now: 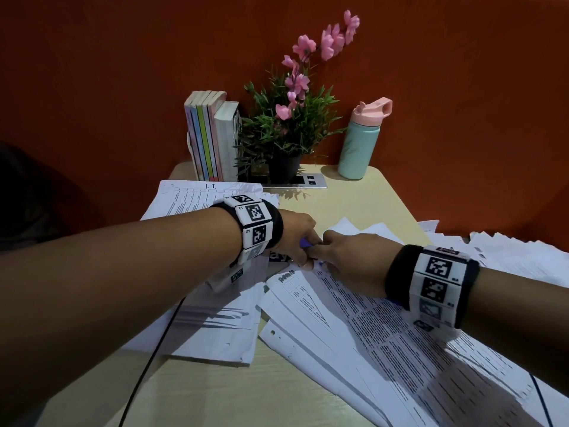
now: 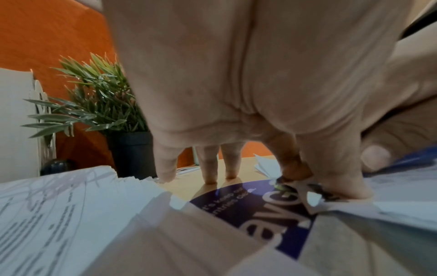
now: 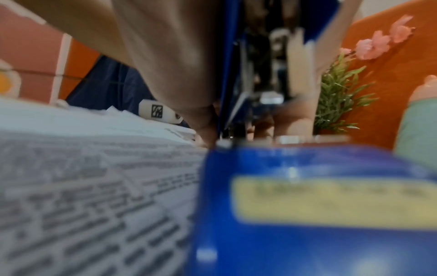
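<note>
Both hands meet over loose printed papers [image 1: 369,318] on a beige table [image 1: 354,204]. My left hand [image 1: 303,251] pinches the corner of a paper bundle [image 2: 331,203] between thumb and forefinger. Its other fingers [image 2: 210,168] point straight down and touch the table. My right hand [image 1: 331,246] grips a blue stapler [image 3: 307,205] with a yellow label, its front end at the pinched corner. In the left wrist view the right thumb [image 2: 376,156] presses on the stapler [image 2: 416,158]. A dark blue printed leaflet [image 2: 248,214] lies under the corner.
Upright books [image 1: 209,137], a potted plant with pink flowers [image 1: 286,127] and a teal bottle with a pink lid [image 1: 358,143] line the back edge by the orange wall. More sheets [image 1: 215,318] lie at left, crossed by a black cable [image 1: 154,349].
</note>
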The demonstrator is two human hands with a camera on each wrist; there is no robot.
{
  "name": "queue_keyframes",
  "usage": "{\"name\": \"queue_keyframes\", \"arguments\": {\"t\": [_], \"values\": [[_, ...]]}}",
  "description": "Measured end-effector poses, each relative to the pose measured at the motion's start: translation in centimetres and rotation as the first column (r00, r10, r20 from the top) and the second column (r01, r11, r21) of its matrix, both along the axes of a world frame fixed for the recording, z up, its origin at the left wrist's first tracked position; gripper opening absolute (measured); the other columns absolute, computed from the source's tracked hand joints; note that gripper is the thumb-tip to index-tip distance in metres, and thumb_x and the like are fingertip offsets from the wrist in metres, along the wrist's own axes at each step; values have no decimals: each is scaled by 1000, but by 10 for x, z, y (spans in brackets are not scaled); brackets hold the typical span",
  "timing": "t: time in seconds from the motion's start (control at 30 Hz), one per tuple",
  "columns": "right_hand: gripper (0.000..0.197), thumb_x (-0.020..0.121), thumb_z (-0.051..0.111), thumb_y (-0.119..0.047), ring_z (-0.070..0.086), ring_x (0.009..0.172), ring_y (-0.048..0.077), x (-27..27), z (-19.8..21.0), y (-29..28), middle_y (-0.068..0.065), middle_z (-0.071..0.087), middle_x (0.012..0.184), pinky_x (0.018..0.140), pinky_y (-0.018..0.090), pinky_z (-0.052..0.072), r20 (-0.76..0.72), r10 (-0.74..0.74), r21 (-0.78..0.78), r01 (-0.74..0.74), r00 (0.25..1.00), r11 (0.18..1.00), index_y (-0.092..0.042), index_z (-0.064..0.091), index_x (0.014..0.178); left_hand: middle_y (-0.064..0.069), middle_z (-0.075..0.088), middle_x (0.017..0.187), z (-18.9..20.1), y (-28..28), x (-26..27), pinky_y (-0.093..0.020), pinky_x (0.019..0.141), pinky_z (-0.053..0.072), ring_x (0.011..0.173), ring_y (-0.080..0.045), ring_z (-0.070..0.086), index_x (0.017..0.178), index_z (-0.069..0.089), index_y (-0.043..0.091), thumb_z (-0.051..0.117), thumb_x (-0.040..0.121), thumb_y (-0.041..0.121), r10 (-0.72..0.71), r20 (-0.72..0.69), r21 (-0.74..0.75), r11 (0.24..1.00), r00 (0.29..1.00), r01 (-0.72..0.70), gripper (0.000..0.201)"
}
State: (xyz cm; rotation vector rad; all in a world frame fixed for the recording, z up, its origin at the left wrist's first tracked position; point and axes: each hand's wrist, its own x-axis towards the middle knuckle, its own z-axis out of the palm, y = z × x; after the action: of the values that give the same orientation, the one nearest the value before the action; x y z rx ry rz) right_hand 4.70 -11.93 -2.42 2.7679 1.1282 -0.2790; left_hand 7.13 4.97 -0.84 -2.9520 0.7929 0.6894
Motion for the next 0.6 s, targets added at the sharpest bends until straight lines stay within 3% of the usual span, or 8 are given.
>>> {"name": "queue_keyframes", "arguments": {"t": [0.1,0.2,0.33,0.37,0.43,0.5,0.6], "values": [[44,102,36,-28,50,81,23,2,3,-6,-3,44,109,69,35,40,-25,-11,75,13,1000,997,-47,35,142,-13,41,146,0,3,-1,-40,101,44,129,-29,46,129,64,27,66,91,43,10,-19,-20,1000,1000,-10,41],[45,102,35,-28,57,91,23,-2,2,-16,-3,47,117,78,37,46,-47,-28,147,34,999,989,-45,34,144,-13,42,145,0,3,-2,-42,102,43,130,-30,45,127,63,25,65,92,43,4,-22,-24,1000,1000,-5,39],[45,103,40,-25,57,105,20,-10,2,-38,-7,49,121,87,35,44,-70,-46,249,63,996,966,-40,39,144,-7,52,133,0,3,-4,-36,88,46,116,-29,54,139,53,27,60,93,49,-2,51,51,999,999,0,52],[45,103,41,-27,56,105,17,-12,4,-46,-9,49,120,88,34,44,-72,-56,266,73,996,961,-41,39,145,-8,56,124,0,3,-5,-35,82,48,106,-28,57,134,56,22,57,94,52,23,93,81,996,995,-31,51],[45,103,43,-30,54,96,5,-16,7,-64,-17,48,112,83,27,42,-78,-81,295,100,994,950,-43,38,146,-7,59,93,1,1,-9,-32,65,44,77,-25,55,107,62,8,44,94,65,120,137,140,980,983,-139,61],[46,102,45,-31,49,87,-6,-19,9,-81,-25,44,102,74,14,36,-83,-105,310,126,991,942,-44,38,145,-4,51,70,2,-2,-16,-29,53,35,59,-20,45,85,58,8,36,87,78,233,79,170,955,969,-243,74],[46,102,45,-30,48,87,-8,-21,6,-98,-26,44,99,73,13,34,-106,-149,301,175,983,938,-45,39,145,0,45,56,9,-13,-29,-20,42,33,44,-11,39,67,54,11,49,86,73,262,10,184,948,965,-260,66]]}}
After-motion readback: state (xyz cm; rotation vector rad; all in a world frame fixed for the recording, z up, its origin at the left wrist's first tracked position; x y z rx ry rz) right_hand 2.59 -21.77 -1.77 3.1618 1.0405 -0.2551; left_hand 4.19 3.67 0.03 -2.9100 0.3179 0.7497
